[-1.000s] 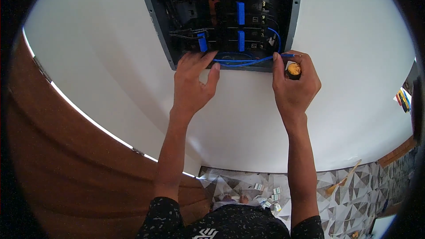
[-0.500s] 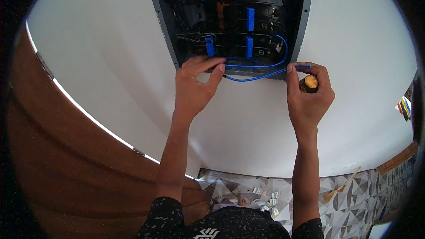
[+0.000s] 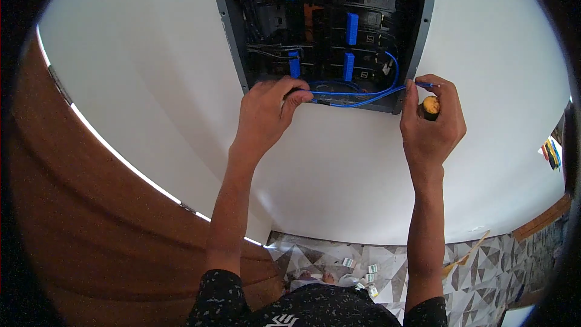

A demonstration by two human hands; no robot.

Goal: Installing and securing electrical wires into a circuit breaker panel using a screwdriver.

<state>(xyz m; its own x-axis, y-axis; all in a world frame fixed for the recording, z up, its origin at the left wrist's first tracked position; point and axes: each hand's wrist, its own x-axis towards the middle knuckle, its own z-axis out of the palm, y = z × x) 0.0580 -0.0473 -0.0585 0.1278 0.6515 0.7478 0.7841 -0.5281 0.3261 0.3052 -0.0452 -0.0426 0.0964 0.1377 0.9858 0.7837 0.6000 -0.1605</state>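
A blue wire [image 3: 348, 106] loops along the lower edge of a dark electrical panel box [image 3: 417, 42]. Its far part curves up the box's right side toward the black breakers. With thumb and fingers closed, my left hand [image 3: 261, 116] grips the wire at the box's lower left. My right hand [image 3: 434, 124] pinches the wire close to its end, just outside the lower right corner. Held in that same palm is a dark tool handle with an orange-yellow end [image 3: 431, 105]; the rest of the tool is hidden.
Blue switch levers [image 3: 352, 29] stand out from the breakers. Dark wires [image 3: 272, 51] run at the box's left. White wall [image 3: 339, 175] surrounds it. Below, small boxes [image 3: 372, 269] and a broom [image 3: 463, 260] lie on the patterned floor; a brown door [image 3: 121, 224] is at left.
My left fingers have closed on the wire, drawing its two strands closer together. My right hand has shifted slightly right with the wire end; the whole view has moved a little too.
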